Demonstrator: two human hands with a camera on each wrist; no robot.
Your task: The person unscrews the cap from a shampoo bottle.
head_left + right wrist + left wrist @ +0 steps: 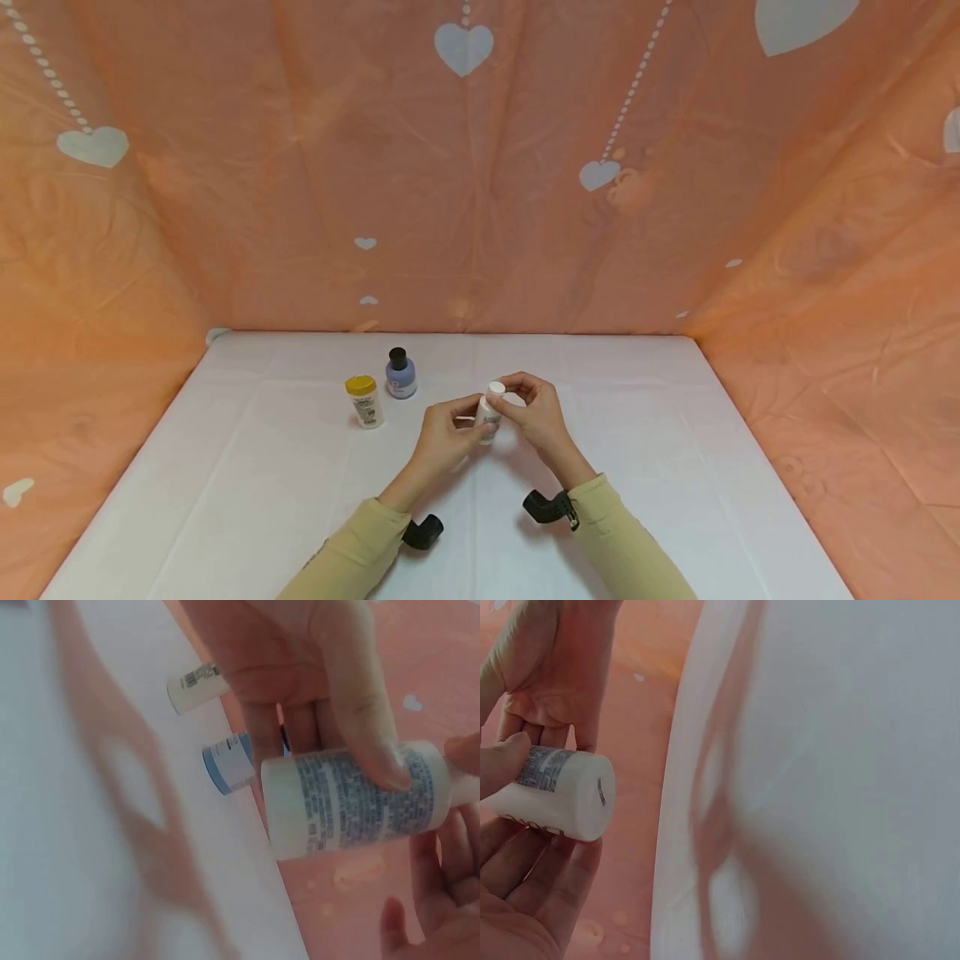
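Note:
A small white bottle (486, 414) with a printed label is held off the table by my left hand (442, 435), thumb on one side and fingers on the other. At its top, my right hand (542, 418) pinches the white cap (497, 388) between thumb and fingers. In the left wrist view the bottle's plain white base (596, 796) faces the camera. The right wrist view shows a thumb lying across the bottle's dense printed text (337, 801), while the cap end is mostly covered by fingers.
Left of the hands stand a white bottle with a yellow lid (364, 403) and, just behind it, a blue-purple bottle with a black cap (401, 375). A white cloth covers the table (247, 500). Orange sheeting with white hearts (480, 208) rises at the back and sides.

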